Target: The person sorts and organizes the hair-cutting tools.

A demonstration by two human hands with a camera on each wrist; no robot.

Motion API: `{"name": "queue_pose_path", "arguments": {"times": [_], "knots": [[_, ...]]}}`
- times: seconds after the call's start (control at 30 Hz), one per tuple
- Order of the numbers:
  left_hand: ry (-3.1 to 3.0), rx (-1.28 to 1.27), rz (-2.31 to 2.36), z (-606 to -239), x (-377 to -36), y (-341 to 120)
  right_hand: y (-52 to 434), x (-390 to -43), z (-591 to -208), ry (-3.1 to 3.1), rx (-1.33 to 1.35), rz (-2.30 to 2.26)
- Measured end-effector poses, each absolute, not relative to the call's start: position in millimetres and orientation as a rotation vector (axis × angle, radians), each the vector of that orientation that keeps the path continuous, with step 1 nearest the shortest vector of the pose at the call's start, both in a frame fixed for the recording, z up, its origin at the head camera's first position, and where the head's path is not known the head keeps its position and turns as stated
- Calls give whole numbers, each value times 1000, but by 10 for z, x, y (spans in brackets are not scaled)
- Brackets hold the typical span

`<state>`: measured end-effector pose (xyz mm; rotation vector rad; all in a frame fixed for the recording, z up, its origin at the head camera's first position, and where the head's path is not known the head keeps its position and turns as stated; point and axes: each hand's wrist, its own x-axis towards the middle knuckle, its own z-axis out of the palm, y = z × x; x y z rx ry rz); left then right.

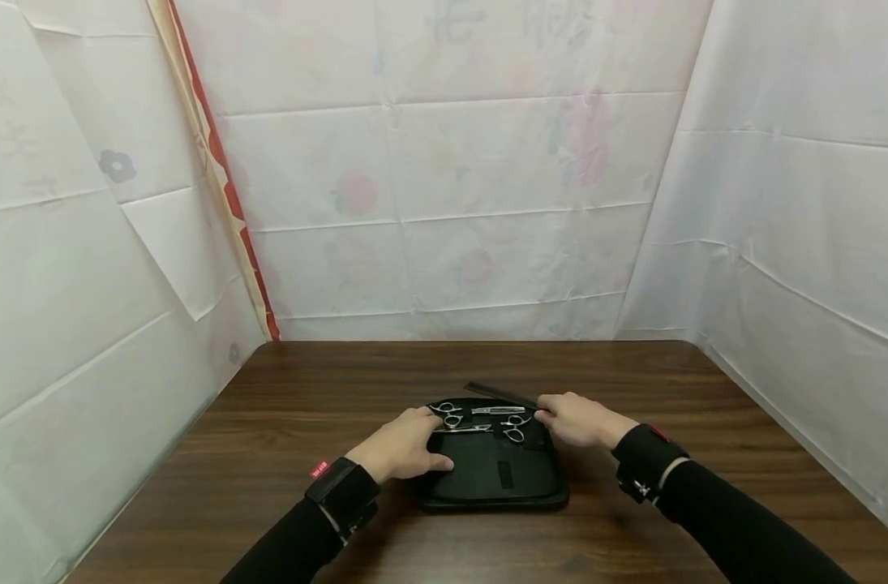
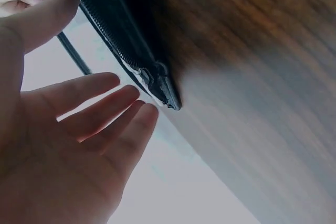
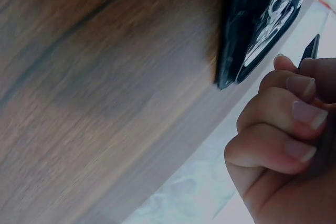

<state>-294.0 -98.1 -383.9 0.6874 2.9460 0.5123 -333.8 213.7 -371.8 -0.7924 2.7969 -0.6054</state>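
An open black zip case (image 1: pixel 487 478) lies flat on the wooden table (image 1: pixel 283 405), with silver scissors (image 1: pixel 454 418) and a second pair (image 1: pixel 515 427) strapped across its upper half. My left hand (image 1: pixel 403 446) rests on the case's left edge with straight fingers and the thumb on the black lining; the left wrist view shows its open palm (image 2: pixel 79 129) beside the zipper edge (image 2: pixel 121 40). My right hand (image 1: pixel 575 420) sits at the case's top right corner with curled fingers (image 3: pixel 278 124), pinching the end of a black comb (image 1: pixel 498 393) that slants up and left behind the case.
White sheeting (image 1: pixel 451 203) walls in the table at the back and both sides. Bare wood lies all around the case, with the widest stretches to its left and right. Black sleeves and wrist straps cover both forearms.
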Motion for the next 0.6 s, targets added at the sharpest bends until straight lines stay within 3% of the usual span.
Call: {"name": "queue_pose_path", "arguments": {"times": [0.6], "knots": [[3177, 915, 553, -3765, -2973, -943, 1914, -3178, -3687, 2746, -973, -558]]}}
